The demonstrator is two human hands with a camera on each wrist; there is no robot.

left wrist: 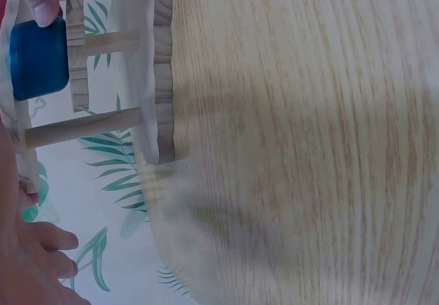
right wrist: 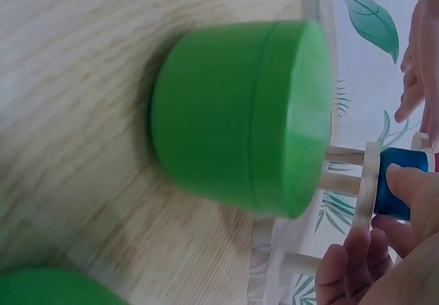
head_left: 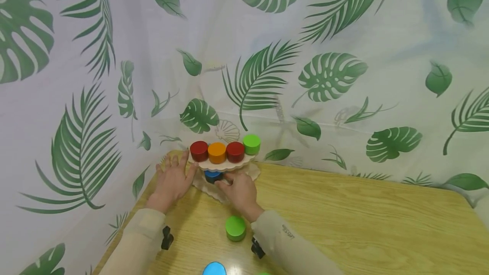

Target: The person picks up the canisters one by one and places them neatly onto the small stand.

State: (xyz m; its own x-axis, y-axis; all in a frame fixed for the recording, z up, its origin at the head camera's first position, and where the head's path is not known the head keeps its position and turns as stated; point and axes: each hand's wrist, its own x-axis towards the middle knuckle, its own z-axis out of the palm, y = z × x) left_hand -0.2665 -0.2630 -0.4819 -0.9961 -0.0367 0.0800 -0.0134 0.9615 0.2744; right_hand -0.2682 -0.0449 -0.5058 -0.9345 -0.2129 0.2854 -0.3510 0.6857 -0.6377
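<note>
Right grip [head_left: 241,189] pinches the blue container [left wrist: 40,62] under the wooden stand's top tier [head_left: 219,167], left grip [head_left: 173,180] spread at its edge; likely light, rigid and slick, the container seems best held by 2 opposite sides.

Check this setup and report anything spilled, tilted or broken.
Nothing stands out. The row of containers atop the wooden stand sits upright, as does a green container on the table. The right hand grips a blue container below the stand's top tier. No spill or damage shows.
</note>
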